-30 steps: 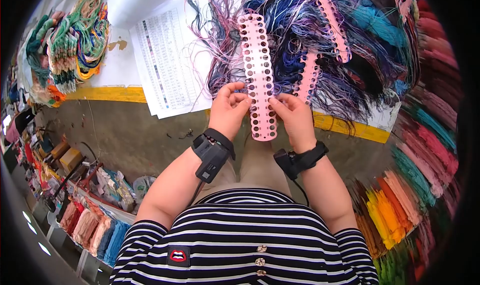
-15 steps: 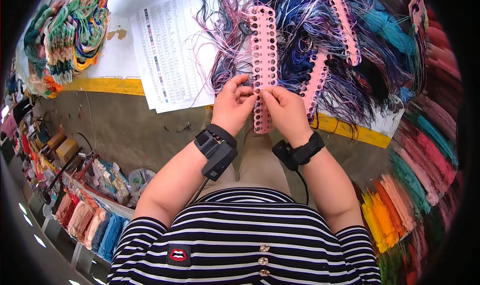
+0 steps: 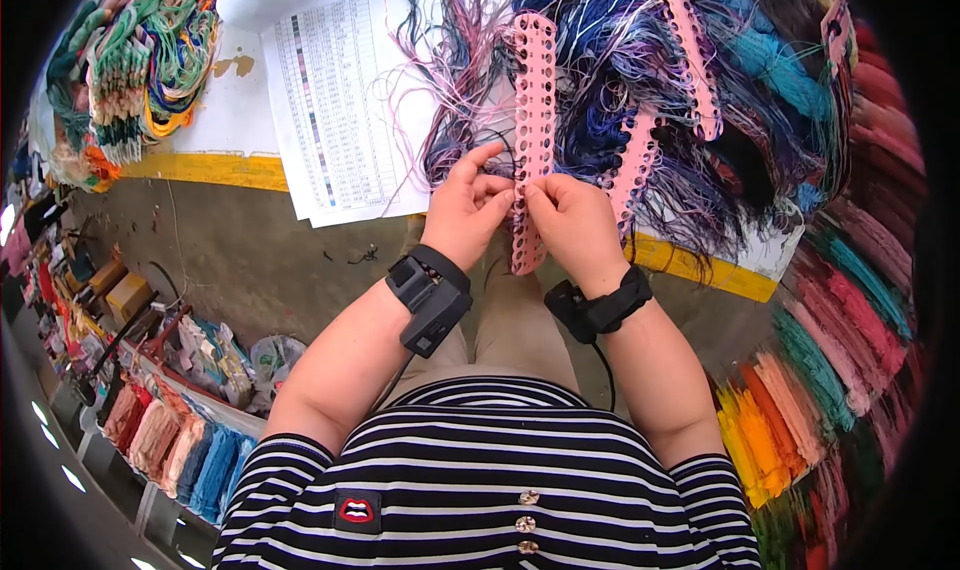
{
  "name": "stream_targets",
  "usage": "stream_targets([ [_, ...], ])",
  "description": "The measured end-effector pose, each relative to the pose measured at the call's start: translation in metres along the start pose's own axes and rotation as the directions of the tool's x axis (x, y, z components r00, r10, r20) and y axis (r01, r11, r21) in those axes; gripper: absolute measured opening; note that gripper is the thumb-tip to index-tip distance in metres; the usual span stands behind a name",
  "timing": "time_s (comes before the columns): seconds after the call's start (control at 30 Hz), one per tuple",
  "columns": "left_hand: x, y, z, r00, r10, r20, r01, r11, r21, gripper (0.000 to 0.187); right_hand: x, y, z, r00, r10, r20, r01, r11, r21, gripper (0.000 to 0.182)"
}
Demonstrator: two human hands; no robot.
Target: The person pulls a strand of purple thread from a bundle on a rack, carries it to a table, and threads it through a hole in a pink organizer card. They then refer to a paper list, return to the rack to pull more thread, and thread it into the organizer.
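Observation:
A long pink thread card [image 3: 537, 90] with round holes down both edges stands between my hands, its lower end past the table's edge. My right hand [image 3: 575, 218] pinches the card between thumb and fingers around its lower middle. At the left edge of the card, the thumb and bent fingers of my left hand [image 3: 468, 208] come together on a dark thread, with the index finger raised. That thread [image 3: 508, 142] curves up beside the card; its end is hidden by the fingers. Purple and grey loose threads [image 3: 455, 90] lie just beyond my left hand.
Two more pink thread cards [image 3: 634, 165] [image 3: 688, 50] lie among blue and purple threads [image 3: 590, 60] on the right. Printed colour charts [image 3: 340, 110] and green-orange skeins [image 3: 150, 70] are on the left. Coloured skeins [image 3: 765, 430] hang at right; yellow tape [image 3: 240, 173] edges the table.
The card has turned slightly and now shows narrower, its lower part shifted a little. A curved dark thread now shows above my left fingertips. Both hands stay in nearly the same place.

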State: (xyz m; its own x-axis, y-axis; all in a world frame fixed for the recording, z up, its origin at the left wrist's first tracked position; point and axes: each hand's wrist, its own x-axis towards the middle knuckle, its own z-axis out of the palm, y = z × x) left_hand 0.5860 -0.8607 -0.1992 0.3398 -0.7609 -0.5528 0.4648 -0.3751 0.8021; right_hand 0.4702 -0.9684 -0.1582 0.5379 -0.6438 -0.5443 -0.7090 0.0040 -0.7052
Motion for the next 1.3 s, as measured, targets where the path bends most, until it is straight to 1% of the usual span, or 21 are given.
stream_targets([
  [0.03,0.0,0.001,0.0,1.0,-0.003,0.005,0.003,1.0,-0.018,0.054,0.0,-0.002,0.0,0.999,-0.038,-0.016,0.037,0.997,-0.063,0.021],
  [0.17,0.003,0.006,-0.001,0.999,0.043,0.014,-0.045,0.989,0.14,0.055,0.002,-0.002,0.0,0.989,-0.146,-0.027,0.136,0.962,-0.235,0.021],
  [0.27,0.004,0.01,-0.003,0.998,0.064,-0.016,-0.056,0.954,0.295,0.053,0.003,0.002,0.001,0.995,-0.103,0.007,0.103,0.992,-0.069,0.018],
  [0.33,0.0,0.02,-0.002,0.996,0.054,-0.076,-0.021,0.927,0.375,0.05,0.004,0.014,0.006,0.999,0.009,0.049,-0.018,0.981,0.193,0.015],
  [0.37,-0.002,0.027,-0.002,0.992,0.069,-0.109,-0.009,0.88,0.475,0.048,0.005,0.018,0.008,0.995,0.061,0.08,-0.083,0.945,0.317,0.013],
  [0.43,-0.008,0.039,-0.008,0.98,0.109,-0.165,0.027,0.753,0.657,0.045,0.006,0.018,0.008,0.99,0.075,0.123,-0.114,0.932,0.345,0.012],
  [0.47,-0.01,0.038,-0.012,0.974,0.156,-0.163,-0.008,0.745,0.667,0.045,0.006,0.018,0.007,0.986,0.082,0.143,-0.129,0.925,0.358,0.013],
  [0.53,-0.012,0.03,-0.022,0.955,0.251,-0.161,-0.075,0.725,0.685,0.045,0.007,0.021,0.01,0.992,0.045,0.116,-0.078,0.952,0.297,0.016],
  [0.57,-0.011,0.022,-0.027,0.972,0.155,-0.178,-0.056,0.885,0.463,0.043,0.007,0.022,0.011,0.994,0.025,0.103,-0.052,0.963,0.265,0.017],
  [0.6,-0.012,0.026,-0.025,0.978,0.071,-0.195,-0.017,0.964,0.267,0.043,0.007,0.022,0.012,0.996,0.019,0.091,-0.04,0.97,0.241,0.017],
  [0.63,-0.014,0.031,-0.02,0.981,-0.014,-0.193,0.026,0.998,0.06,0.042,0.008,0.022,0.013,0.997,0.012,0.077,-0.028,0.976,0.215,0.017],
  [0.67,-0.015,0.036,-0.017,0.98,-0.097,-0.172,0.071,0.986,-0.15,0.041,0.009,0.022,0.013,0.998,0.004,0.062,-0.016,0.982,0.189,0.016],
  [0.77,-0.014,0.04,-0.017,0.993,-0.113,-0.038,0.093,0.935,-0.343,0.042,0.01,0.026,0.012,0.997,0.028,0.076,-0.043,0.979,0.197,0.017],
  [0.87,-0.01,0.037,-0.01,0.995,-0.102,-0.002,0.091,0.894,-0.438,0.043,0.009,0.021,0.01,0.996,0.034,0.077,-0.049,0.98,0.194,0.016],
  [0.97,-0.011,0.036,-0.007,0.992,-0.102,0.076,0.125,0.876,-0.466,0.04,0.008,0.017,0.01,0.994,0.066,0.085,-0.085,0.967,0.241,0.017],
  [1.07,-0.009,0.03,-0.009,0.977,-0.098,0.188,0.175,0.875,-0.452,0.044,0.009,0.032,0.012,0.985,0.082,0.149,-0.133,0.916,0.378,0.014],
  [1.13,-0.004,0.021,-0.002,0.974,-0.042,0.221,0.138,0.888,-0.438,0.049,0.005,0.026,0.01,0.975,0.083,0.206,-0.192,0.781,0.595,0.009],
  [1.2,-0.004,0.024,0.003,0.979,-0.105,0.175,0.134,0.977,-0.165,0.057,-0.001,0.013,-0.001,0.968,0.101,0.229,-0.238,0.647,0.724,0.012],
  [1.23,-0.006,0.037,0.001,0.984,-0.047,0.174,0.015,0.984,0.179,0.06,-0.004,0.013,-0.001,0.97,0.107,0.22,-0.238,0.619,0.748,0.013],
  [1.27,-0.006,0.047,0.0,0.98,-0.002,0.198,-0.099,0.861,0.499,0.062,-0.005,0.013,-0.002,0.971,0.12,0.206,-0.236,0.593,0.77,0.013],
  [1.3,-0.005,0.042,-0.003,0.976,0.028,0.218,-0.152,0.802,0.577,0.06,-0.008,0.01,-0.005,0.969,0.141,0.202,-0.244,0.66,0.711,0.013],
])
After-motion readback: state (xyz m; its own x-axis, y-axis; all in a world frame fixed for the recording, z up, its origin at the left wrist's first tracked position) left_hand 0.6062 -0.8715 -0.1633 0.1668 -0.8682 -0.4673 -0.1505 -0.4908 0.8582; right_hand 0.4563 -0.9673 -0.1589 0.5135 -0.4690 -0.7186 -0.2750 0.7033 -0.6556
